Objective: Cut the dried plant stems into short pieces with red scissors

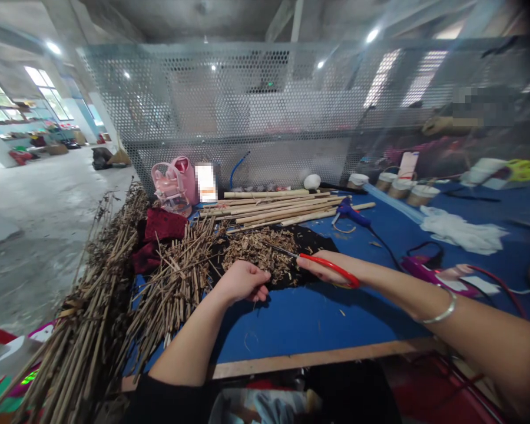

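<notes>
My right hand (322, 266) is closed round the red handles of a pair of scissors (331, 268). The blades reach left over a pile of short cut stem pieces (265, 247) on a black cloth (315, 238). At the near edge of that pile, my left hand (246, 281) has its thumb and fingers pinched together. Whatever lies between them is too small to make out. Left of this hand is a loose heap of thin dry stalks (181, 268).
Long dry stalk bundles (92, 330) stick out over the table's left side. Pale sticks (287, 207) lie behind the pile, beside a blue glue gun (348, 212). A white plastic bag (461, 229) and paper-covered pots (401, 187) sit at right. Perforated metal screen (247, 118) stands behind.
</notes>
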Demonstrator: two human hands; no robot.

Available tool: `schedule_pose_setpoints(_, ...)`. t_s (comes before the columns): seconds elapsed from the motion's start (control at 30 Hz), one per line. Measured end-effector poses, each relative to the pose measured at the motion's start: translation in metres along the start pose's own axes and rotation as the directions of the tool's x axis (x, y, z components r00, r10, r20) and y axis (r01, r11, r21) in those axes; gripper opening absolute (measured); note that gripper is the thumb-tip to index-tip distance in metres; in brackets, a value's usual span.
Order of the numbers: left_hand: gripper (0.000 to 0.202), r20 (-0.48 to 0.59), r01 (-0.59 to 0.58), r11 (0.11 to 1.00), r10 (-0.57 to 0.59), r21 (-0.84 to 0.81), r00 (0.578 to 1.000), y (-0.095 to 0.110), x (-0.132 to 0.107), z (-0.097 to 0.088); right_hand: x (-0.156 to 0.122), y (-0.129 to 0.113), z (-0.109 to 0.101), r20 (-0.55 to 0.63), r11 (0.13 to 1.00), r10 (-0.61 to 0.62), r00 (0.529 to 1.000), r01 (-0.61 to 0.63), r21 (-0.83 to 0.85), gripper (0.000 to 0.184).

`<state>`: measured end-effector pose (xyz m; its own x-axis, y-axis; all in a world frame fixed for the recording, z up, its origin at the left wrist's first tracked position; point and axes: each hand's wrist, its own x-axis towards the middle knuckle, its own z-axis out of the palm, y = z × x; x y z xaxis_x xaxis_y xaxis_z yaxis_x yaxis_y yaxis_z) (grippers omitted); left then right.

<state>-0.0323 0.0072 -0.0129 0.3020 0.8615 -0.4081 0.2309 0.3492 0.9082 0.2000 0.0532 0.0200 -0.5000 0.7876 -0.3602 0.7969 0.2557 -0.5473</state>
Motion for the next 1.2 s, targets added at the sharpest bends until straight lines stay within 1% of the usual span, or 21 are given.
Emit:
schedule_pose_setpoints(0.17, 0.035, 0.017, -0.006, 1.000, 0.006, 0.001, 1.000, 0.000, 0.000, 0.000, -0.007, -0.001, -0.005, 0.001, 0.999, 0.001, 1.000, 0.000, -0.033, 0.065)
schedule_pose_setpoints(0.3, 0.034, 0.017, -0.040, 0.999, 0.041, -0.026, 0.999, 0.000, 0.000, -0.001, -0.014, -0.011, -0.009, 0.013, 0.999, -0.001, 1.000, 0.002, -0.037, 0.061)
schedule_pose_setpoints(0.4, 0.032, 0.005, -0.063, 0.997, 0.063, -0.053, 0.998, 0.000, 0.000, -0.001, -0.017, -0.020, -0.010, 0.012, 0.998, -0.065, 0.998, 0.064, 0.015, 0.059)
schedule_pose_setpoints(0.5, 0.033, 0.017, -0.064, 0.997, 0.065, -0.034, 0.998, 0.001, -0.001, -0.001, -0.015, -0.025, -0.008, 0.027, 0.993, -0.117, 0.993, 0.116, 0.016, 0.058)
schedule_pose_setpoints(0.6, 0.035, 0.022, -0.062, 0.998, 0.062, -0.013, 0.998, 0.002, -0.002, 0.000, -0.009, -0.023, -0.005, 0.055, 0.994, -0.105, 0.993, 0.106, -0.015, 0.060)
schedule_pose_setpoints(0.7, 0.035, 0.010, -0.063, 0.998, 0.063, 0.003, 0.998, 0.000, -0.001, -0.001, -0.004, -0.021, -0.002, 0.042, 0.995, -0.084, 0.996, 0.086, -0.046, 0.061)
schedule_pose_setpoints(0.87, 0.034, -0.007, -0.058, 0.998, 0.058, 0.004, 0.998, -0.003, 0.002, -0.002, -0.006, -0.017, -0.002, 0.040, 0.992, -0.090, 0.995, 0.093, -0.088, 0.061)
schedule_pose_setpoints(1.07, 0.030, -0.042, -0.062, 0.997, 0.060, -0.055, 0.997, 0.003, -0.002, 0.000, -0.010, -0.016, -0.006, 0.048, 0.979, -0.193, 0.980, 0.196, -0.053, 0.053)
schedule_pose_setpoints(1.2, 0.030, -0.019, -0.058, 0.998, 0.058, -0.030, 0.998, 0.006, -0.003, 0.001, -0.005, -0.017, -0.001, 0.050, 0.981, -0.186, 0.981, 0.188, -0.055, 0.051)
